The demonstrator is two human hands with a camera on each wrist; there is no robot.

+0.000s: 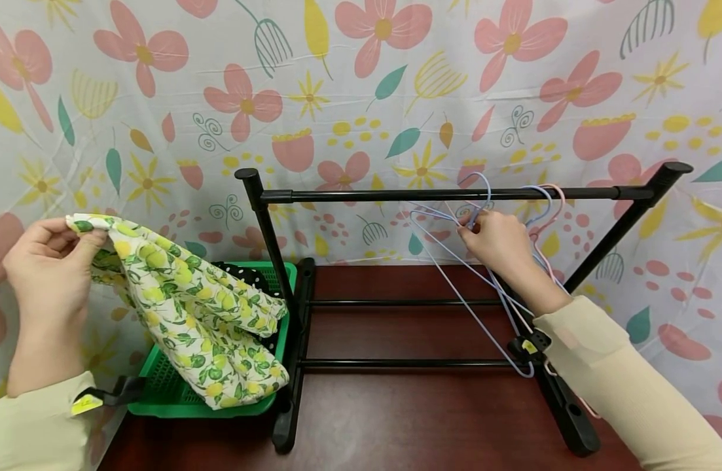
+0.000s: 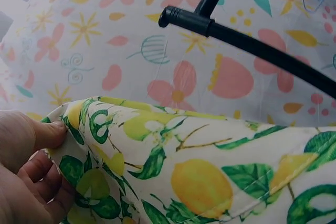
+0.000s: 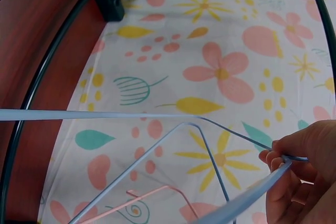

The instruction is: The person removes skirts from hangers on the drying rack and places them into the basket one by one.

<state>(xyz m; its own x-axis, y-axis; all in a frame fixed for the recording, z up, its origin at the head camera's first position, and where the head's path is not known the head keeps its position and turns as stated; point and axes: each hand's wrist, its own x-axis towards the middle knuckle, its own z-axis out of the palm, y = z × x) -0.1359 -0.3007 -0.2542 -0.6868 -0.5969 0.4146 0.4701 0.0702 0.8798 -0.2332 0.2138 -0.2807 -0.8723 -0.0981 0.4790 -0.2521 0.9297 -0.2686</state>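
Observation:
My left hand pinches the top edge of white lemon-print trousers between thumb and fingers. Their two leg-like ends droop over a green basket. In the left wrist view the thumb lies on the fabric near its edge. At the rack's bar, my right hand grips a light blue hanger just below its hook. That hook arches over the bar; whether it touches cannot be told. The right wrist view shows fingertips pinching the blue hanger near its neck.
A black garment rack stands on a dark red table. Another blue hanger and a pink hanger hang right of my right hand. Black polka-dot cloth lies in the basket. A flower-print sheet covers the background.

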